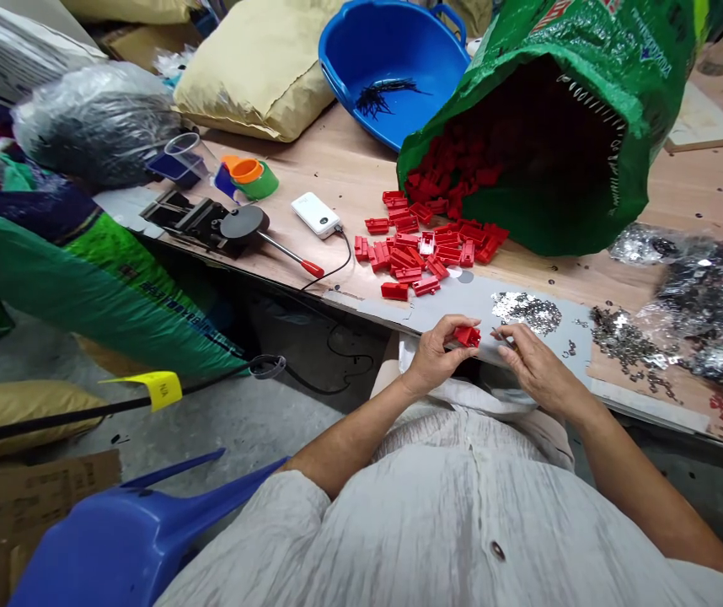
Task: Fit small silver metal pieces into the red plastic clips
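My left hand point(434, 356) is closed on a small red plastic housing point(468, 336), pinched between thumb and fingers above the table's front edge. Just to its right, my right hand point(535, 367) has its thumb and fingertips pressed together; a tiny piece seems to be between them, too small to name. Beyond the hands lies a loose pile of red plastic housings point(409, 257), spilling from the mouth of a green woven sack point(636, 181). Close behind my right hand is a heap of small shiny metal pieces point(527, 312) on a grey sheet point(567, 341).
A lever press with a red-tipped handle point(244, 226) stands at the table's left edge beside a white power bank point(316, 214). A blue basin point(336, 72) holds dark thin strips. Bagged metal parts point(721, 295) lie right. A blue plastic chair point(115, 531) is at lower left.
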The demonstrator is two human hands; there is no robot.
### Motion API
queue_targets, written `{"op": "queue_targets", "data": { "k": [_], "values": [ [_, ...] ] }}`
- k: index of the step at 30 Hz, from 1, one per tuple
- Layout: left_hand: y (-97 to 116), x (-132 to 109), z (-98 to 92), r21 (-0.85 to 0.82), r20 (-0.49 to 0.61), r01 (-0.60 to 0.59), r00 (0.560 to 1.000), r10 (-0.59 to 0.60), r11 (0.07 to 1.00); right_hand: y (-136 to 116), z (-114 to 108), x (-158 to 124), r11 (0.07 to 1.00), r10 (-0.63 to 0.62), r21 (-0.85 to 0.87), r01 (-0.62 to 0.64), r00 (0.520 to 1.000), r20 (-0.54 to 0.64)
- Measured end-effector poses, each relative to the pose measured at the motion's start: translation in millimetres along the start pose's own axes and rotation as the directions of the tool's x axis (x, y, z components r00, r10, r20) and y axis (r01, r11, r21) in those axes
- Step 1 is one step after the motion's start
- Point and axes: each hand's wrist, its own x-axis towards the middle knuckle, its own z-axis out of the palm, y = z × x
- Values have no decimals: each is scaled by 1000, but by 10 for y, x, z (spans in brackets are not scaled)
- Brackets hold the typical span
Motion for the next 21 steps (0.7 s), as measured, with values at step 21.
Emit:
{"op": "queue_targets", "data": {
  "k": [21],
  "values": [
    [-85,294,-195,400,181,-95,983,23,911,194,175,145,976,-104,-195,96,994,-31]
  ]
}}
